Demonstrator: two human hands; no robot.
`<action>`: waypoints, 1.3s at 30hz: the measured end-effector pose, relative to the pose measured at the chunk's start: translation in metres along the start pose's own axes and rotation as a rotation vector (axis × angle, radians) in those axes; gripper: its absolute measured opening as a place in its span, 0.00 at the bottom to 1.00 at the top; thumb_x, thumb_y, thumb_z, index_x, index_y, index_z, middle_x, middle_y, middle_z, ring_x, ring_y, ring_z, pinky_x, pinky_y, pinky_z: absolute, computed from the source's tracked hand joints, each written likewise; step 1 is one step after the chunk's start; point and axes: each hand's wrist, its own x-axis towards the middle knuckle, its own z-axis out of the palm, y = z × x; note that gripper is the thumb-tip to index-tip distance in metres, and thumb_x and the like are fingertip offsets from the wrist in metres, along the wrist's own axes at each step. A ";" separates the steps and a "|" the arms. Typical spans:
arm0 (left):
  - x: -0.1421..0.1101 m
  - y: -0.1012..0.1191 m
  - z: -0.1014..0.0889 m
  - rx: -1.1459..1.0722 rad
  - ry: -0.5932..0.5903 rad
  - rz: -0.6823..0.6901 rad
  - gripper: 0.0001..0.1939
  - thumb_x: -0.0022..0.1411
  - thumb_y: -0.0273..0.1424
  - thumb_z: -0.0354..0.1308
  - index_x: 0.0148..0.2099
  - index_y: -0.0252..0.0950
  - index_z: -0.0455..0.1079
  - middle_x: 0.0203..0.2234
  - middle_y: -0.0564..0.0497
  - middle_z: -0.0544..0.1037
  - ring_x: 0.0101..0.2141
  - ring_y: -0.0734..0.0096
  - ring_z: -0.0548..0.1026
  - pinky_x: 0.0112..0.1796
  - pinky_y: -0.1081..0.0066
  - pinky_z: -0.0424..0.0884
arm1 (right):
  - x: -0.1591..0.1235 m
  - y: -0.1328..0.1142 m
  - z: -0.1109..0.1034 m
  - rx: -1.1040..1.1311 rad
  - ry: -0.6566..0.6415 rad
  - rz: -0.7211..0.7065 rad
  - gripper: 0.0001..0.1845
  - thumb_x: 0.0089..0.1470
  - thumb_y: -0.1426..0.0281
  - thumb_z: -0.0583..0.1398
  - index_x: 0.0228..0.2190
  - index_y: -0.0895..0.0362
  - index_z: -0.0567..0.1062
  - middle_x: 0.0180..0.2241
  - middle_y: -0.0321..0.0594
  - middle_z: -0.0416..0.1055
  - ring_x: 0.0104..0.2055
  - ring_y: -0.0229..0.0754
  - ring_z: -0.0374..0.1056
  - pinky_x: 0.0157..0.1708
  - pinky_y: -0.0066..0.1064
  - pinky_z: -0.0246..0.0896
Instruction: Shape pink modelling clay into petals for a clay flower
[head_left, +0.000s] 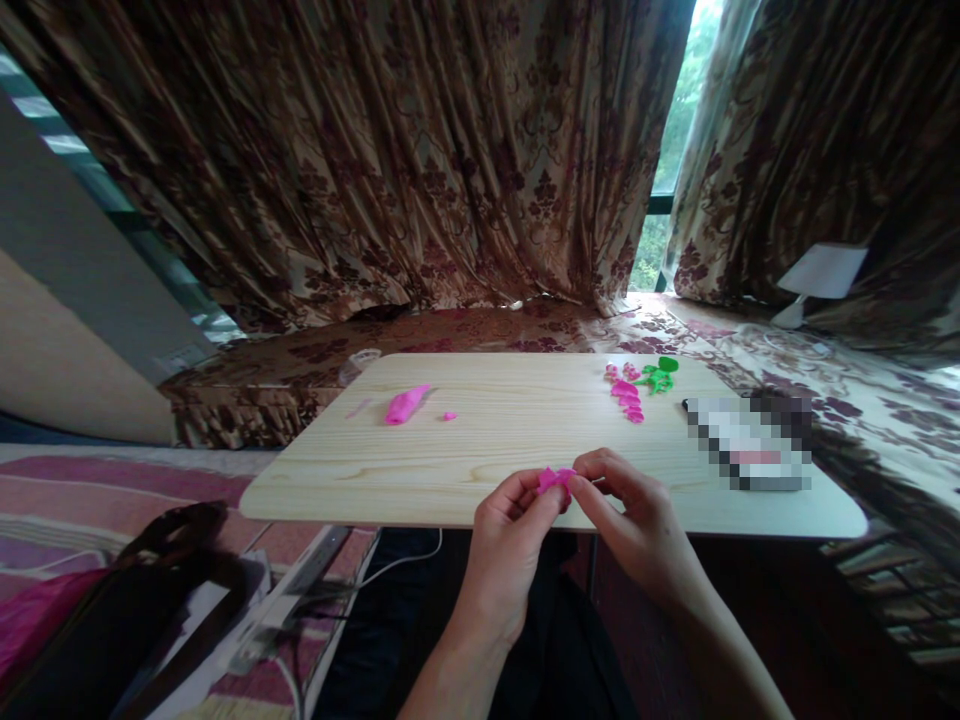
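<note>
A small pink clay piece (pixel 555 478) is pinched between the fingertips of my left hand (pixel 514 545) and my right hand (pixel 637 520), just above the near edge of a light wooden table (pixel 510 440). Both hands have their fingers closed on it. Further back on the left lies a larger pink clay lump (pixel 405 405) with a tiny pink bit (pixel 449 415) beside it. At the back right sit several shaped pink clay pieces (pixel 627 392) next to green clay pieces (pixel 660 375).
A blurred-out flat object (pixel 750 442) lies on the table's right side. A white lamp (pixel 817 275) stands at the far right. Patterned curtains (pixel 420 160) hang behind. A dark bag (pixel 142 600), white cable (pixel 397 565) and papers lie at lower left.
</note>
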 end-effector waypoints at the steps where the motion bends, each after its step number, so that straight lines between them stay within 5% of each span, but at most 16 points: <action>1: 0.000 0.001 0.000 -0.006 -0.003 -0.004 0.06 0.54 0.29 0.60 0.35 0.33 0.73 0.27 0.52 0.76 0.32 0.75 0.70 0.38 0.75 0.64 | 0.000 0.000 0.000 -0.005 -0.003 -0.007 0.08 0.55 0.76 0.55 0.26 0.57 0.70 0.28 0.36 0.66 0.32 0.37 0.64 0.32 0.29 0.59; 8: 0.002 -0.001 -0.003 0.021 0.024 0.040 0.06 0.52 0.29 0.61 0.35 0.33 0.73 0.27 0.52 0.76 0.32 0.75 0.70 0.38 0.75 0.65 | 0.003 0.000 -0.002 -0.030 -0.059 -0.026 0.08 0.56 0.75 0.54 0.27 0.57 0.70 0.28 0.37 0.67 0.32 0.37 0.64 0.33 0.29 0.59; 26: 0.002 -0.004 -0.004 -0.020 0.074 0.007 0.07 0.52 0.32 0.61 0.33 0.34 0.72 0.26 0.52 0.75 0.30 0.75 0.69 0.37 0.73 0.64 | 0.003 -0.002 0.003 0.012 0.076 0.005 0.09 0.57 0.72 0.53 0.26 0.56 0.70 0.28 0.37 0.66 0.32 0.38 0.64 0.32 0.28 0.59; 39: 0.002 0.005 -0.008 -0.047 -0.035 -0.037 0.13 0.52 0.28 0.61 0.42 0.35 0.71 0.33 0.50 0.76 0.36 0.72 0.72 0.41 0.72 0.64 | 0.006 -0.002 -0.011 -0.069 -0.075 -0.008 0.08 0.54 0.74 0.55 0.25 0.56 0.71 0.27 0.36 0.67 0.30 0.38 0.64 0.31 0.29 0.60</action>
